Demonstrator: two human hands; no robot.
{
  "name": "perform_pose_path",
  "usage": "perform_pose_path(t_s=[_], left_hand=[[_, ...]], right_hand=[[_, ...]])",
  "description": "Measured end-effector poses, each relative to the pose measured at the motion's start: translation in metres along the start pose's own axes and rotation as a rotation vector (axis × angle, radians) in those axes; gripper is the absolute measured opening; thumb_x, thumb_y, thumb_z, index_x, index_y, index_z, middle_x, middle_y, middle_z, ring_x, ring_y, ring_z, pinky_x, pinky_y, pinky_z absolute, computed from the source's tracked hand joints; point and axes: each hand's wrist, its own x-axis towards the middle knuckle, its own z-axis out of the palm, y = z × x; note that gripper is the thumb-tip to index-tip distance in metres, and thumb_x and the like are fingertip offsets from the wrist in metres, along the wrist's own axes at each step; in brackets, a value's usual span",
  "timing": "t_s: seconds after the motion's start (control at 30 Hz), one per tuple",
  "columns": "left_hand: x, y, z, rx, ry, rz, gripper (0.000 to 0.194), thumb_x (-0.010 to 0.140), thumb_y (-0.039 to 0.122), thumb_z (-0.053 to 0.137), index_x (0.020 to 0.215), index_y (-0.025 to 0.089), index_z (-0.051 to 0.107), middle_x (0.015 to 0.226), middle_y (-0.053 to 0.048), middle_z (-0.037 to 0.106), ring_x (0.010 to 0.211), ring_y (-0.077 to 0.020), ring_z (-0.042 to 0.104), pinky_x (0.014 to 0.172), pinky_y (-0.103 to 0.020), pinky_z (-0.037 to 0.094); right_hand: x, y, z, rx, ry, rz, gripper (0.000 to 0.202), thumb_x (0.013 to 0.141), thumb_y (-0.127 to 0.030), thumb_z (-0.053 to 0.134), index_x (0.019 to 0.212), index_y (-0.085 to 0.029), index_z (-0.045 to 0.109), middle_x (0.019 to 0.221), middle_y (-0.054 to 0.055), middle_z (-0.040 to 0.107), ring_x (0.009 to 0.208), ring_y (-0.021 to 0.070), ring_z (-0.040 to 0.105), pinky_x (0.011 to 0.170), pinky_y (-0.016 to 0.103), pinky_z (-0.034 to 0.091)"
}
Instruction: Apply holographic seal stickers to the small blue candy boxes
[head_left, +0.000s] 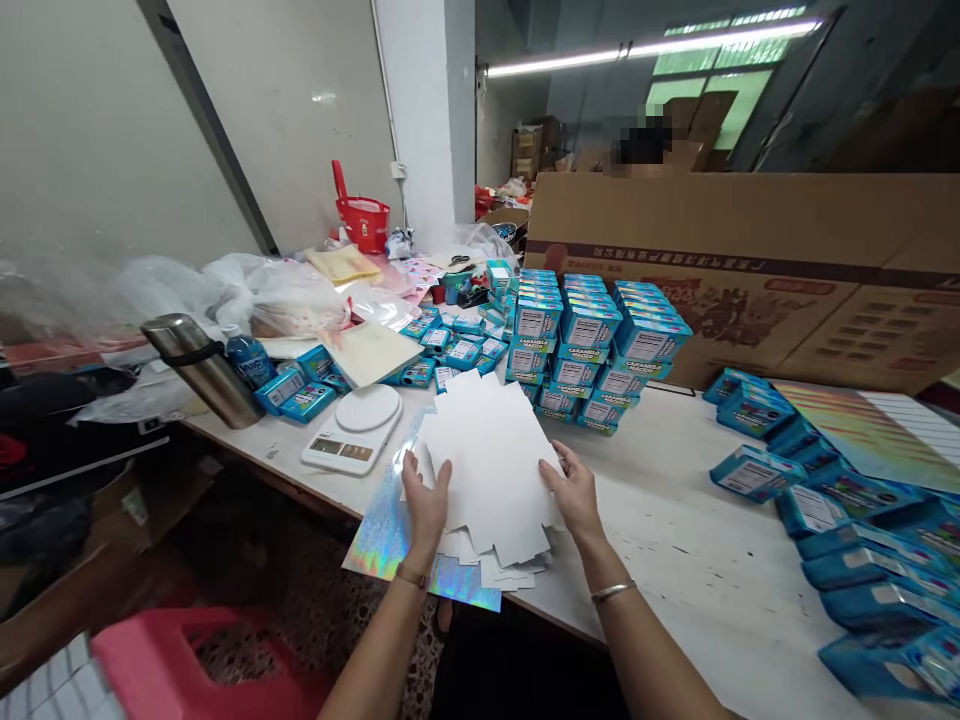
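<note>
A stack of white die-cut card blanks [491, 460] with notched, tabbed edges lies in front of me, its sheets slightly out of line. My left hand [426, 500] grips the left side, thumb near the top sheet and fingers at the outer edge. On the opposite side, my right hand [574, 492] holds the edge with its thumb on top; the fingertips are partly hidden. Under the stack, a shiny holographic sheet [379, 535] overhangs the table's front edge. Just left of the blanks sits a white kitchen scale [349, 445].
Blue candy boxes [592, 335] stand stacked behind the blanks; several more blue boxes [817, 510] lie at the right. A steel thermos [206, 370] leans at the left. A large cardboard carton [735, 230] closes off the back. A pink stool [202, 660] stands below.
</note>
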Motion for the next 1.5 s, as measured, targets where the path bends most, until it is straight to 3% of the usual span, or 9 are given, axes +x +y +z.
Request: perform_pose_path(t_s=[0.13,0.23,0.4,0.47,0.7,0.87,1.13,1.33,1.5], left_hand=[[0.016,0.017,-0.012,-0.117,-0.105,-0.058,0.077,0.09,0.048,0.054,0.151,0.009,0.03,0.147,-0.027,0.048,0.114,-0.0284,0.066,0.091,-0.041,0.055],[0.017,0.031,-0.013,-0.193,-0.322,-0.058,0.066,0.08,0.051,0.066,0.132,0.011,0.057,0.117,-0.02,0.07,0.076,-0.02,0.07,0.066,-0.032,0.056],[0.0,0.054,-0.005,-0.111,0.096,0.076,0.077,0.081,0.044,0.068,0.145,0.012,0.041,0.142,-0.021,0.053,0.127,-0.028,0.055,0.103,-0.04,0.048],[-0.013,0.062,0.001,-0.113,0.122,0.029,0.087,0.081,0.042,0.07,0.151,0.013,0.029,0.155,-0.022,0.038,0.143,-0.0302,0.041,0.113,-0.043,0.04],[-0.065,0.074,0.043,-0.499,-0.607,-0.465,0.056,0.067,0.033,0.084,0.114,0.01,0.063,0.111,-0.02,0.074,0.102,-0.035,0.072,0.084,-0.043,0.06],[-0.089,0.07,0.076,-0.382,-0.889,-0.623,0.047,0.062,0.021,0.086,0.103,0.011,0.068,0.086,-0.012,0.078,0.072,-0.027,0.075,0.061,-0.033,0.059],[-0.1,0.056,0.119,-0.616,-1.043,-0.598,0.073,0.078,0.053,0.059,0.145,0.025,0.05,0.129,-0.011,0.069,0.114,-0.0342,0.068,0.089,-0.047,0.058],[-0.095,0.046,0.156,-0.508,-0.962,-0.354,0.068,0.084,0.043,0.046,0.149,0.023,0.047,0.141,-0.006,0.062,0.14,-0.0317,0.047,0.113,-0.049,0.042],[-0.104,0.053,0.158,-0.53,-0.98,-0.438,0.069,0.087,0.049,0.043,0.149,0.02,0.046,0.142,-0.008,0.061,0.136,-0.0334,0.052,0.11,-0.05,0.045]], right_hand=[[-0.007,-0.005,-0.011,0.17,-0.059,0.051,0.074,0.068,-0.059,0.071,0.127,-0.015,0.063,0.111,0.014,0.074,0.095,0.0288,0.069,0.076,0.039,0.055],[-0.02,-0.012,-0.023,0.381,-0.119,0.202,0.078,0.063,-0.055,0.082,0.128,-0.016,0.062,0.085,0.006,0.076,0.071,0.0224,0.068,0.063,0.033,0.053],[-0.038,-0.02,-0.049,0.528,-0.095,0.34,0.068,0.057,-0.05,0.088,0.113,-0.018,0.068,0.075,0.002,0.075,0.063,0.0216,0.067,0.055,0.031,0.05],[-0.048,-0.019,-0.061,0.565,-0.038,0.352,0.066,0.054,-0.049,0.089,0.109,-0.02,0.068,0.078,0.003,0.075,0.067,0.0235,0.069,0.057,0.032,0.052],[-0.083,-0.002,-0.142,0.455,-0.028,0.321,0.041,0.067,-0.055,0.083,0.078,-0.022,0.062,0.065,0.0,0.069,0.055,0.0165,0.062,0.05,0.026,0.047],[-0.076,-0.01,-0.2,0.483,-0.107,0.31,0.056,0.06,-0.044,0.086,0.107,-0.022,0.065,0.093,0.006,0.075,0.073,0.0204,0.069,0.059,0.028,0.052],[-0.061,0.015,-0.195,0.627,-0.073,0.266,0.071,0.059,-0.03,0.069,0.129,-0.023,0.06,0.108,0.008,0.076,0.076,0.0262,0.073,0.074,0.041,0.056],[-0.051,0.058,-0.192,0.472,0.153,0.109,0.05,0.07,-0.035,0.057,0.118,-0.025,0.067,0.118,0.009,0.073,0.105,0.0329,0.07,0.091,0.052,0.052],[-0.057,0.087,-0.202,0.341,0.099,0.167,0.047,0.081,-0.038,0.048,0.124,-0.027,0.061,0.119,0.007,0.072,0.108,0.0324,0.069,0.091,0.052,0.052]])
